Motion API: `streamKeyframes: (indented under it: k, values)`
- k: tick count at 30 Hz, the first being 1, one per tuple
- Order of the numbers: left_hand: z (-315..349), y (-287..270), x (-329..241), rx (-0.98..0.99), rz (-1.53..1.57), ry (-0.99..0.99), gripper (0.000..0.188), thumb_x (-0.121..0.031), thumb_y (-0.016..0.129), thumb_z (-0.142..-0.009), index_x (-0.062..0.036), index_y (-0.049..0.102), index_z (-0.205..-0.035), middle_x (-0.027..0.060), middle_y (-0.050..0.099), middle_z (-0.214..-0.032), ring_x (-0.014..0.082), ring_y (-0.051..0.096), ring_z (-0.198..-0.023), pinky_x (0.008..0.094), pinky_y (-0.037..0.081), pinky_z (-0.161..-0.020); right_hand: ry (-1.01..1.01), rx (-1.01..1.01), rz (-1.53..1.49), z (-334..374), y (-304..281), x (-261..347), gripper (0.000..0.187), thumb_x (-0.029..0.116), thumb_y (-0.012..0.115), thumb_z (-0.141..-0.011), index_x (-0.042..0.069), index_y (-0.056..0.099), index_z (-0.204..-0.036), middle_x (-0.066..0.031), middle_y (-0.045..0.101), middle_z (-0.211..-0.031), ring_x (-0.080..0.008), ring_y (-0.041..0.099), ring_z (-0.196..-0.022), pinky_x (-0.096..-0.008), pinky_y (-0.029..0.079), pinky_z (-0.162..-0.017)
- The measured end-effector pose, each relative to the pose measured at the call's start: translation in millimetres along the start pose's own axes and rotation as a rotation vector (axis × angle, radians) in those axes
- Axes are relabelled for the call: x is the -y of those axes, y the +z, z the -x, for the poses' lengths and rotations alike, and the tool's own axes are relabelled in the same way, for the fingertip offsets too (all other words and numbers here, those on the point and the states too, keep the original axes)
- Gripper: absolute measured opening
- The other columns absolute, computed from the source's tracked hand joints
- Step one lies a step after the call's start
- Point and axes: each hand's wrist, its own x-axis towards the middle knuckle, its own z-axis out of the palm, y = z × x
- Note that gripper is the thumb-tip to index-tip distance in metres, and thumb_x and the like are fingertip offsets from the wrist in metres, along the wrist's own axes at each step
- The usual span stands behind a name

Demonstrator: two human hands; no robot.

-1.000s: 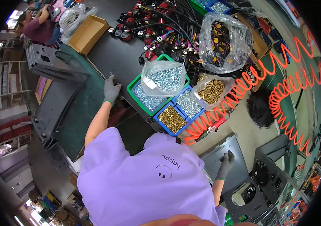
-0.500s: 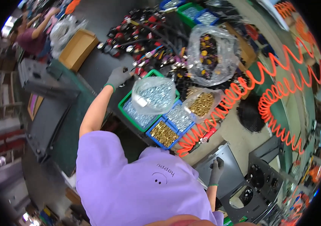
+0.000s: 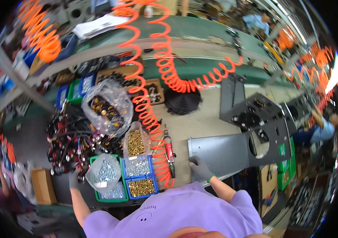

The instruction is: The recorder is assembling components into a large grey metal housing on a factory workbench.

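My left hand (image 3: pixel 75 178), in a grey glove and smeared by motion, is at the near edge of a heap of red and black wired parts (image 3: pixel 64 154). A small dark, shiny piece shows beside its fingers; whether it is held cannot be made out. My right hand (image 3: pixel 201 169), also gloved, lies at the near left corner of a bent grey metal panel (image 3: pixel 220 152), its fingers curled on the edge. This panel joins a dark plate with a large round hole (image 3: pixel 278 139) on its right.
Trays of silver screws (image 3: pixel 111 191) and brass screws (image 3: pixel 141 187) stand between my hands. A red power screwdriver (image 3: pixel 169 150) lies beside an orange coiled hose (image 3: pixel 140 99). Behind are a black round grille (image 3: pixel 183 101) and a bag of parts (image 3: pixel 107 107). A cardboard box (image 3: pixel 42 184) stands left.
The view has turned to the right, bringing the panel and bench back into fuller sight. My left hand remains by the wired parts, and my right hand remains at the panel.
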Motion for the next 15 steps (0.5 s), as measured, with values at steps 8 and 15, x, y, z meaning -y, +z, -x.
streamKeyframes:
  k: [8, 15]
  values:
    - [156, 139, -128, 0.224, -0.268, 0.423, 0.034, -0.019, 0.069, -0.072, -0.0027, 0.059, -0.101, 0.0043, 0.061, -0.086, 0.0136, 0.060, -0.077, 0.0276, 0.050, -0.068, -0.251, 0.218, -0.190, 3, -4, 74, 0.052, 0.031, 0.055, -0.089, 0.003, 0.043, -0.131, -0.0158, 0.055, -0.116, -0.0218, 0.055, -0.104, -0.0343, 0.045, -0.088]
    - [206, 408, -55, 0.929, -0.802, 0.601, 0.048, -0.032, 0.073, -0.067, -0.0057, 0.062, -0.105, 0.0134, 0.065, -0.095, 0.0226, 0.063, -0.087, 0.0329, 0.049, -0.078, -0.392, 0.144, -0.345, 17, -25, 53, 0.047, 0.032, 0.053, -0.090, 0.005, 0.048, -0.127, -0.0134, 0.060, -0.105, -0.0199, 0.058, -0.095, -0.0330, 0.045, -0.086]
